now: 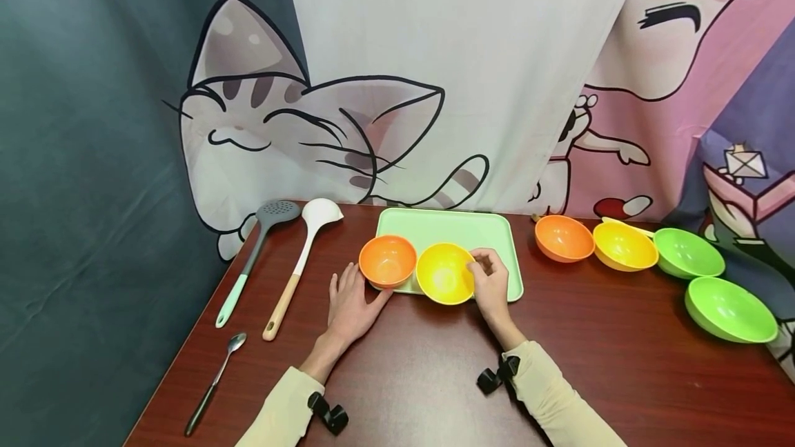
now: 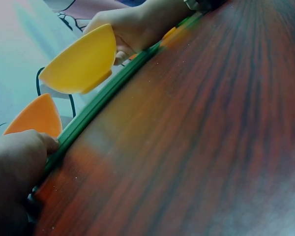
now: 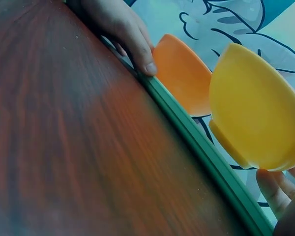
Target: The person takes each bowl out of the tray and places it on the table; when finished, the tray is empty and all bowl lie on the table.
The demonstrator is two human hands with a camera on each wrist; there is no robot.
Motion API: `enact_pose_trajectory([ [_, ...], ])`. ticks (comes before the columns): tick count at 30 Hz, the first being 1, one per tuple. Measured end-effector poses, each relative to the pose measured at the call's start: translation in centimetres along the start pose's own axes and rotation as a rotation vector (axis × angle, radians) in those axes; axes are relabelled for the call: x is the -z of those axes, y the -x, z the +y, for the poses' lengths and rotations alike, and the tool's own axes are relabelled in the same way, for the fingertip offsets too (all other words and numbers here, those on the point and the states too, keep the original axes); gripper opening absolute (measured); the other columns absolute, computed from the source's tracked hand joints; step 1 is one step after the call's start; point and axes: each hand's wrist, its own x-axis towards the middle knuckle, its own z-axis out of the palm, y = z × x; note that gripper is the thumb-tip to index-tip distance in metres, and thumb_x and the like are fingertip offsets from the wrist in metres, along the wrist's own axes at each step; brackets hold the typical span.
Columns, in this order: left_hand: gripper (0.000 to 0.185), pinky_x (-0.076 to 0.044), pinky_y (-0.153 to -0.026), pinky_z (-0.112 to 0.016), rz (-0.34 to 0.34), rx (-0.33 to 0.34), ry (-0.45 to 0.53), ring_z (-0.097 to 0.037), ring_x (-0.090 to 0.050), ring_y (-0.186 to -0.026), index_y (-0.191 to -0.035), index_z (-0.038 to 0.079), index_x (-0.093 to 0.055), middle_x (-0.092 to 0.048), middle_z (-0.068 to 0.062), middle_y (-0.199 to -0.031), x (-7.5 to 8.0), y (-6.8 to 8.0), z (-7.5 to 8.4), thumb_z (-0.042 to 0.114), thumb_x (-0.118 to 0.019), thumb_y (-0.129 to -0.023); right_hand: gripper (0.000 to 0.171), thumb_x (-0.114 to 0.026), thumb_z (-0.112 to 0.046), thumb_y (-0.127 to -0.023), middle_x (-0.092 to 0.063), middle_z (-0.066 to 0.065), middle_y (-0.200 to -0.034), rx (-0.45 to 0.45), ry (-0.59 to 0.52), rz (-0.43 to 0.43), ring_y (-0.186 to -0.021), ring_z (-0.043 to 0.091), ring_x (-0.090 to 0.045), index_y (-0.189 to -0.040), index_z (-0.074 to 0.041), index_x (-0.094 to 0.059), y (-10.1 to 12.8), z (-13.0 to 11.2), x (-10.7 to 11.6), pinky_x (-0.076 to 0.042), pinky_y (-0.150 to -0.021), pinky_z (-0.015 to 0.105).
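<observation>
A light green tray (image 1: 456, 226) lies near the back of the table. On its left part sits an orange bowl (image 1: 388, 261). My left hand (image 1: 354, 303) rests beside that bowl at the tray's left front corner, fingers extended, the thumb at the tray edge. My right hand (image 1: 492, 285) grips the right side of a yellow bowl (image 1: 445, 274). In the right wrist view, the yellow bowl (image 3: 255, 108) is raised above the tray rim (image 3: 201, 147), with fingertips (image 3: 273, 189) under it. Both bowls face up.
On the left lie a grey slotted turner (image 1: 257, 247), a white ladle (image 1: 304, 247) and a small spoon (image 1: 217, 378). At the right stand an orange bowl (image 1: 564, 240), a yellow bowl (image 1: 624, 247) and two green bowls (image 1: 689, 254). A printed curtain (image 1: 497, 54) hangs behind.
</observation>
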Motion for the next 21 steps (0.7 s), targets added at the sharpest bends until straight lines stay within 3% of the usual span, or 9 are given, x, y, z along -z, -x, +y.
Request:
enact_pose_trajectory([
  [6,0.084,-0.011,-0.12,-0.062,0.001,0.001,-0.002,-0.034,-0.031,-0.148,-0.152,0.005,-0.037,-0.044,-0.017,-0.152,0.3,-0.1,0.0,0.059,-0.061,-0.091,0.016,-0.057,0.012,-0.087,-0.06,0.006,-0.086,0.01,-0.012,-0.011,-0.073,0.008,-0.055,-0.101,0.014,-0.062,0.6,0.3,-0.1,-0.047,-0.067,0.018],
  [10,0.085,-0.01,-0.12,-0.062,-0.003,0.002,0.007,-0.034,-0.031,-0.148,-0.153,0.006,-0.037,-0.043,-0.017,-0.152,0.3,-0.1,0.0,0.06,-0.06,-0.092,0.015,-0.058,0.014,-0.086,-0.06,0.002,-0.084,0.007,-0.036,-0.022,-0.072,0.009,-0.055,-0.1,0.012,-0.063,0.8,1.9,0.0,-0.046,-0.066,0.017],
  [21,0.085,-0.01,-0.12,-0.062,-0.006,-0.002,0.001,-0.034,-0.031,-0.148,-0.153,0.005,-0.036,-0.043,-0.017,-0.152,0.2,0.1,0.0,0.06,-0.06,-0.091,0.014,-0.059,0.015,-0.083,-0.063,-0.002,-0.083,0.056,-0.039,-0.084,-0.069,0.008,-0.057,-0.096,0.01,-0.063,2.9,1.9,0.2,-0.048,-0.064,0.018],
])
